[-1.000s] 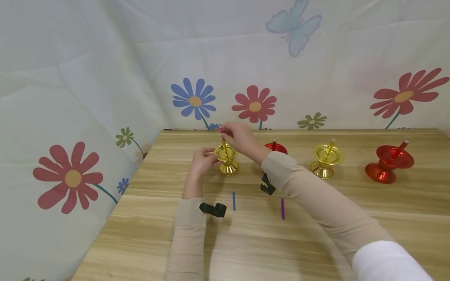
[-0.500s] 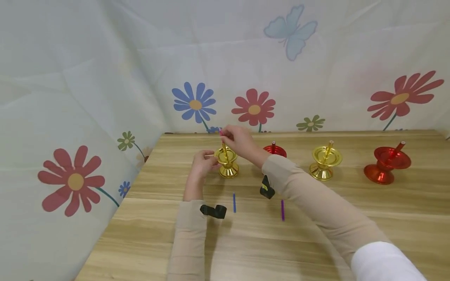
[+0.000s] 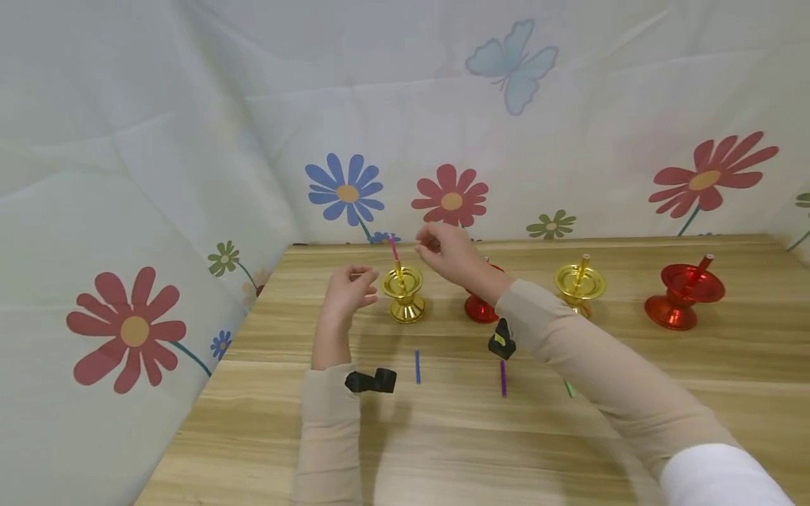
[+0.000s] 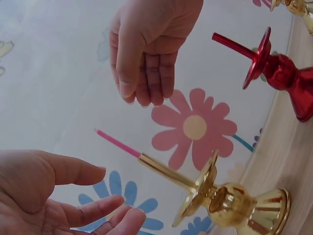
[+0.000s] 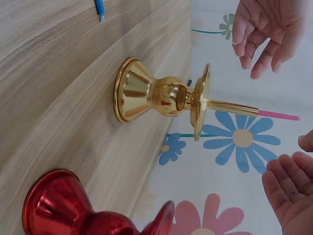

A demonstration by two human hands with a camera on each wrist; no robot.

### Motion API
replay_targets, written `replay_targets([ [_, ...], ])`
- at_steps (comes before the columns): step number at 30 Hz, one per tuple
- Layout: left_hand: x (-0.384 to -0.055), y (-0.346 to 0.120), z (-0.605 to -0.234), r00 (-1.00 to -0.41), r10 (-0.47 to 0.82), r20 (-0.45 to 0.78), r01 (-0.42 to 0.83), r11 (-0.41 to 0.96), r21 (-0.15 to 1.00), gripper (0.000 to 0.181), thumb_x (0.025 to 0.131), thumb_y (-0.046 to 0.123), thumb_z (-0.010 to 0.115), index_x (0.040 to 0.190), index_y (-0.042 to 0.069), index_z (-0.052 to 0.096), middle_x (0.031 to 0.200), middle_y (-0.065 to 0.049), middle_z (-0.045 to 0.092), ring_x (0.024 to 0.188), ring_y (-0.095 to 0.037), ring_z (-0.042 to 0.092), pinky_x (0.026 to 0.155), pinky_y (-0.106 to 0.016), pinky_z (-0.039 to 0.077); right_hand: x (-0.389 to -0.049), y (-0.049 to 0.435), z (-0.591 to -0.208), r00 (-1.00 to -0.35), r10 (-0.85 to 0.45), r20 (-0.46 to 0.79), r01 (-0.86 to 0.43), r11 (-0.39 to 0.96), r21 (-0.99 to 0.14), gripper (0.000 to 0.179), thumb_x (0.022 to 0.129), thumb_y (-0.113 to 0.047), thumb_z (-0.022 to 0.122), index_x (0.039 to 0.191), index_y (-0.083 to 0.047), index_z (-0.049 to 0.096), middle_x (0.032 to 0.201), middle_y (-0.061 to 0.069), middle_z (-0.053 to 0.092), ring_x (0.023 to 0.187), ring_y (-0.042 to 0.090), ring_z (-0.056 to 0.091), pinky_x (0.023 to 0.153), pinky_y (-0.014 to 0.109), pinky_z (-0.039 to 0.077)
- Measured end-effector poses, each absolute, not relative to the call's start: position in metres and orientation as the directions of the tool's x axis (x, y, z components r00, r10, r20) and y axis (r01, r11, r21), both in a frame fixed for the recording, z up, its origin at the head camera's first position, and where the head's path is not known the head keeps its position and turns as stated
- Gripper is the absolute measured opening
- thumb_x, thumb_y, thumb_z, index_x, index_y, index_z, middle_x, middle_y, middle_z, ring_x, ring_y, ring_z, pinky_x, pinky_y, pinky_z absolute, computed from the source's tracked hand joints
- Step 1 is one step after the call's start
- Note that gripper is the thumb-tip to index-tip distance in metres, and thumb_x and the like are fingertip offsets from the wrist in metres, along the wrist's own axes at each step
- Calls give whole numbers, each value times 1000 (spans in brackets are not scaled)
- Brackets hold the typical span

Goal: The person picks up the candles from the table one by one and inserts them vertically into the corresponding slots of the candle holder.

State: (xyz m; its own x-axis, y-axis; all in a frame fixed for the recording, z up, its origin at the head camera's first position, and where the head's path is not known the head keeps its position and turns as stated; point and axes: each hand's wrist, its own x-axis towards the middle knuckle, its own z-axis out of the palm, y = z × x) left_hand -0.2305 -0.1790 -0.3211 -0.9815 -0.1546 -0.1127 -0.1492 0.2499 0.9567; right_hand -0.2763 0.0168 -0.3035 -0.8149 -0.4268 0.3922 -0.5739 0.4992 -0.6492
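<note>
A thin pink candle [image 3: 394,248] stands in the tube of the leftmost gold candle holder [image 3: 407,309], tilted slightly in the head view. My left hand [image 3: 346,294] is just left of this holder, fingers loosely bent and apart from it. Nothing is in that hand [image 4: 34,191] in the left wrist view. My right hand [image 3: 451,254] hovers to the right of the candle, its fingers loosely curled around nothing. In the right wrist view a gap separates both hands from the pink candle [image 5: 279,115].
A red candle holder [image 3: 479,310] stands partly behind the right forearm. Farther right are another gold holder [image 3: 581,283] and another red one [image 3: 673,315], with bare tubes. On the wooden table lie a blue candle [image 3: 418,367], a purple one [image 3: 503,379] and a partly hidden green one [image 3: 570,388].
My right hand has let go of the pink candle and moved right. My left hand has drawn back left from the gold holder's dish. The candle stays in the tube.
</note>
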Motion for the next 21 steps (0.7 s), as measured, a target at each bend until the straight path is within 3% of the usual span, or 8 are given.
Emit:
replay_targets([
  [8,-224,-166,-313,-992,-105,-63,-89,260,962,39,97,18,54,127,-7,48,124,-24,53,104,-33,56,81,-27,57,-264,37,-302,-797,-401,451,-603,509,-614,18,89,-7,63,103,5,61,98,17,66,89,27,64,84,36,56],
  [21,-218,-142,-306,-999,-37,-24,-33,276,961,32,96,16,55,120,-4,53,109,-16,55,91,-23,58,77,-28,57,-240,72,-301,-827,-357,434,-562,557,-612,20,89,-6,63,105,6,60,100,19,65,89,29,63,83,40,56],
])
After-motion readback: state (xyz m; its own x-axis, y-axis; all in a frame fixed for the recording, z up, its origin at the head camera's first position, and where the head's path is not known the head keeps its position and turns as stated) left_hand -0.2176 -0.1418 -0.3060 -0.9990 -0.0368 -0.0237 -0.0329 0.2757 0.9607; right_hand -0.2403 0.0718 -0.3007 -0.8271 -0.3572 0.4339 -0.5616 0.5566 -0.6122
